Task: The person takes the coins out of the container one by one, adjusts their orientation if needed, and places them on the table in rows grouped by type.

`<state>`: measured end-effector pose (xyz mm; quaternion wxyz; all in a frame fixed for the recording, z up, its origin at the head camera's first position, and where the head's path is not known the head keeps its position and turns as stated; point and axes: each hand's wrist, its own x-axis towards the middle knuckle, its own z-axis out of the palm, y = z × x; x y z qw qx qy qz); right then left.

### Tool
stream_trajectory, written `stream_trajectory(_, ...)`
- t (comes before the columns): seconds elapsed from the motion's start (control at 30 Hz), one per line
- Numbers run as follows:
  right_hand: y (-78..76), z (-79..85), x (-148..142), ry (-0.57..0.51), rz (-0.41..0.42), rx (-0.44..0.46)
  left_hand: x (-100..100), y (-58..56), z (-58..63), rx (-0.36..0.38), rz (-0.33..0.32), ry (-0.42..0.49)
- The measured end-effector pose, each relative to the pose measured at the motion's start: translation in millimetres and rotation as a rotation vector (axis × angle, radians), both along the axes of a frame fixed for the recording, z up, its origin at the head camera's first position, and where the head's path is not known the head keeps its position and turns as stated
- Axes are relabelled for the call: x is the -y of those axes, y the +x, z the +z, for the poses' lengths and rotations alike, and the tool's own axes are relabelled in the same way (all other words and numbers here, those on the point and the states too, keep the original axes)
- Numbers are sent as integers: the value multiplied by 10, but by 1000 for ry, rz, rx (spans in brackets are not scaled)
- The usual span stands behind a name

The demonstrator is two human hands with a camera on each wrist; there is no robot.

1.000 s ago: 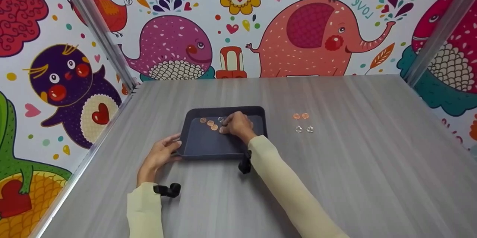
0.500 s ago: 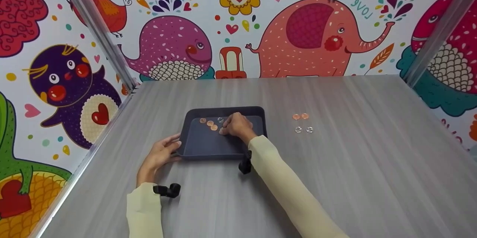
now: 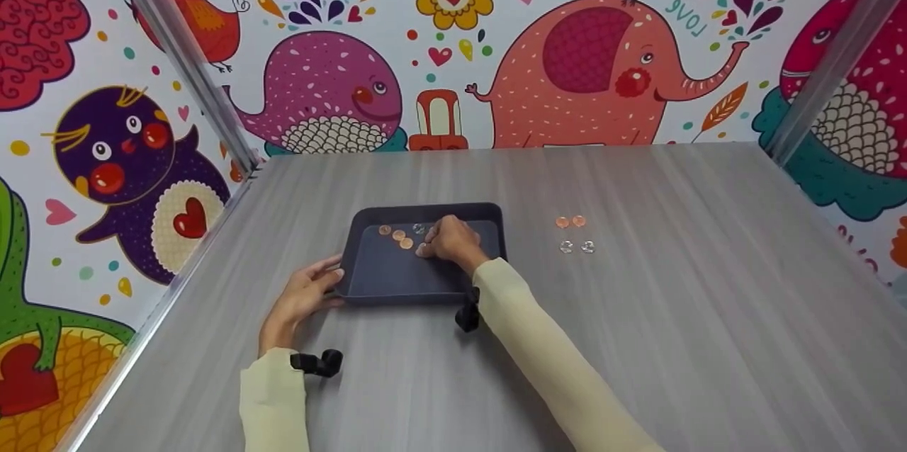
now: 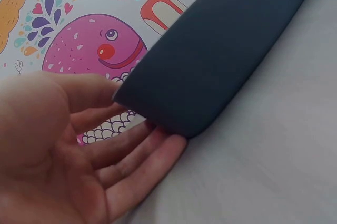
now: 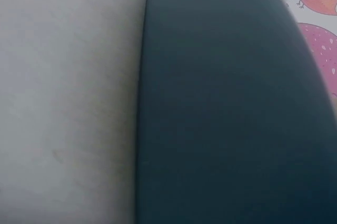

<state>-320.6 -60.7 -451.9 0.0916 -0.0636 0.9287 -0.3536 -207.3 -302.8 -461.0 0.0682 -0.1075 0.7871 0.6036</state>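
Observation:
A dark grey rectangular baking tray (image 3: 382, 275) lies on the table, also seen from the side in the left wrist view. My left hand (image 3: 306, 290) holds its left side, thumb at the rim and fingers against the lower edge (image 4: 187, 134). Inside the tray, my right hand (image 3: 453, 241) has its fingers curled down, with the fingertips pinching at a coin (image 3: 422, 250) that they mostly hide. Close by in the tray lie three copper coins (image 3: 399, 235) and a silver coin (image 3: 419, 228). The right wrist view shows only the tray's outer wall (image 5: 226, 103) and tabletop.
To the right of the tray, two copper coins (image 3: 562, 222) lie side by side on the table (image 3: 680, 310). Two silver coins (image 3: 566, 247) form a row just nearer to me. A wall with printed cartoon animals (image 3: 581, 76) and metal posts (image 3: 188, 48) bound the table.
My right hand stays in the same spot in the tray; its fingertips have closed in slightly over the coin. The left hand, tray and other coins have not moved.

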Motion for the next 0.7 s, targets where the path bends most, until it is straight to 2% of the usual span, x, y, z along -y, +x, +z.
stream_trajectory(0.33, 15, -33, 2, -26, -5, -16, 17, 2, -9, -9, -10, 10)
stream_trajectory(0.7, -17, -39, -53, -39, 50, -5, 1, 13, 0, -17, -4, 17)
